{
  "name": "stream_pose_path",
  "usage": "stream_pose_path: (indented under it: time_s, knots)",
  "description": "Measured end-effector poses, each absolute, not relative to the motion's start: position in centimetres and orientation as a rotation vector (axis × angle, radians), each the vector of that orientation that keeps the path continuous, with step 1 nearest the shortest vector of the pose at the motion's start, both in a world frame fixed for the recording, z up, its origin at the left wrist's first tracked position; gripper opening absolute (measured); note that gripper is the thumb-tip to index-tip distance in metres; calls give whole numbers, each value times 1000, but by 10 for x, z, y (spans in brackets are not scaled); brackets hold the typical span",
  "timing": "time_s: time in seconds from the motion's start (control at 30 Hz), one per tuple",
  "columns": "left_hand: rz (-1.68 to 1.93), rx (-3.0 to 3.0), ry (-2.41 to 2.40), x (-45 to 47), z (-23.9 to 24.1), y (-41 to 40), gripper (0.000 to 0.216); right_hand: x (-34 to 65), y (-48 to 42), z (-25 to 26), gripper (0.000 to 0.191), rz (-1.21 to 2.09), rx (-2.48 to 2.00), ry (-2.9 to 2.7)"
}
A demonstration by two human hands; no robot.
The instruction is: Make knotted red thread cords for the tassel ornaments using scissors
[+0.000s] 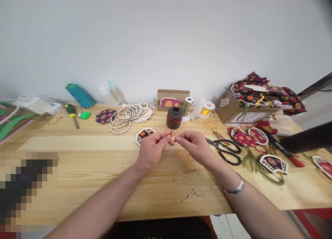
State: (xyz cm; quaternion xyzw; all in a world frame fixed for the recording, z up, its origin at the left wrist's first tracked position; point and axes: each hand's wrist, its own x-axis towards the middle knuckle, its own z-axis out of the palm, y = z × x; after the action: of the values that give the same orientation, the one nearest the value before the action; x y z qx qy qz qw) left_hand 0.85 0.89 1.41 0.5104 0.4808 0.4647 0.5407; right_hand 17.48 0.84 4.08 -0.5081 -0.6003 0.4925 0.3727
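My left hand (151,149) is closed in a pinch, with a bit of red thread (171,132) showing at its fingertips. Close beside it, my right hand (194,145) pinches thumb against forefinger; what lies between them is too small to make out. Just behind the hands stands a black spool (174,118) with red thread wound loosely around it. Partly covered by my left hand, a framed patterned fabric ornament (142,136) lies on the table. Black-handled scissors (228,150) rest right of my right hand.
On the wooden table (98,176) are wooden frames (121,119), a screwdriver (71,114), a teal thread cone (81,95) and a yellow spool (206,109). Finished-looking ornaments (273,164) and a fabric-filled cardboard box (243,111) stand right. Dark scraps (192,194) lie in front.
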Motion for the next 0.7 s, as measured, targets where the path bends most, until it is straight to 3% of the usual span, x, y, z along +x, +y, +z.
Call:
stream_pose_path:
  time_s: [0.7]
  knots:
    - [971,1322,954,12,23,1,29,183,21,26,31,1323,-1284,-1418]
